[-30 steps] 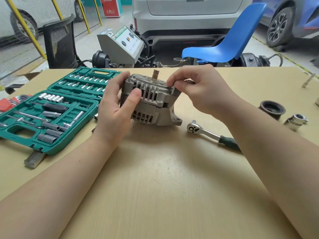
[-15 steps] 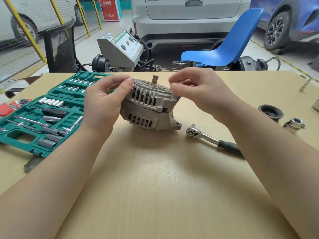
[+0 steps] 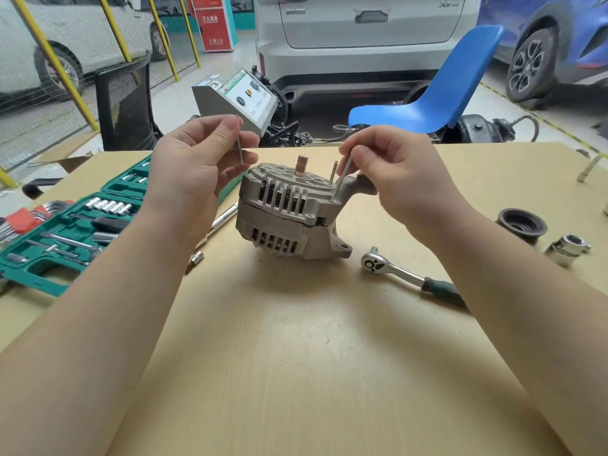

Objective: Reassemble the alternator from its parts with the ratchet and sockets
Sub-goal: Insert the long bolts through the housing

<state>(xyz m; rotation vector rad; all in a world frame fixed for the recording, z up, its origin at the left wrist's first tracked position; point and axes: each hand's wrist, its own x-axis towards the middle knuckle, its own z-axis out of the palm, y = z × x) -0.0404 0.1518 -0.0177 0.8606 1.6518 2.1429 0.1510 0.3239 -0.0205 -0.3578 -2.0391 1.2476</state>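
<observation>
Alternator (image 3: pixel 289 212): sitting on the table (image 3: pixel 296 357) with both housing halves already mated, right below and between your two hands.
Right hand (image 3: pixel 398 179): you're pinching a long through-bolt (image 3: pixel 341 179), its tip just entering the hole at the housing edge, tilted a bit.
Second bolt (image 3: pixel 333 172): standing up out of the housing just left of your right-hand pinch, looks started but not run down.
Left hand (image 3: pixel 194 172): pinching another spare bolt (image 3: pixel 240 149), held up clear of the housing, nothing touching.
Ratchet (image 3: pixel 404 276): lying untouched below your right wrist.
Pulley (image 3: pixel 521 223) and big socket (image 3: pixel 567 250): off to the right of your right arm, not fitted.
Socket case (image 3: pixel 65 238): open, left of your left forearm.
Progress: maybe halfway, I reckon. Bolts still need seating and tightening, then the pulley. Can't tell from here if any bolt's fully home.
</observation>
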